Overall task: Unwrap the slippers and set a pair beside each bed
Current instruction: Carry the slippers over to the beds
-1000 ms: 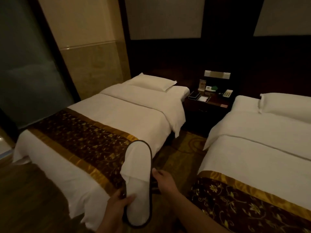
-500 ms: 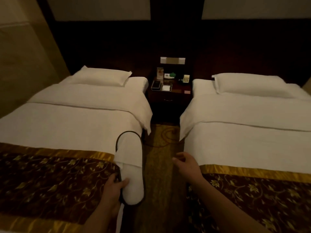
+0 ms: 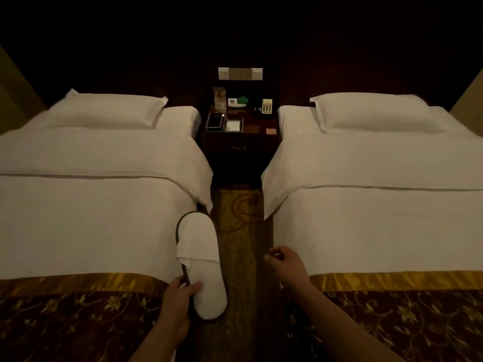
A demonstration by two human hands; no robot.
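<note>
White slippers with a dark rim [image 3: 202, 265] are stacked as a pair, toe pointing away from me, held over the aisle beside the left bed [image 3: 91, 199]. My left hand [image 3: 177, 301] grips them at the heel end, thumb on top. My right hand [image 3: 283, 262] hovers over the aisle near the edge of the right bed [image 3: 379, 205], fingers loosely curled with nothing in them. Both beds have white sheets and brown-gold runners at the foot.
A dark nightstand [image 3: 240, 131] stands between the beds at the far end, with a phone [image 3: 266, 108], cards and a tray on top. A narrow patterned carpet aisle [image 3: 243, 231] runs between the beds. A switch panel [image 3: 240, 73] is on the dark wall.
My view has swung right and forward, so both beds now lie symmetric with the aisle ahead. The slippers stay in my left hand; my right hand has moved away from them to the right.
</note>
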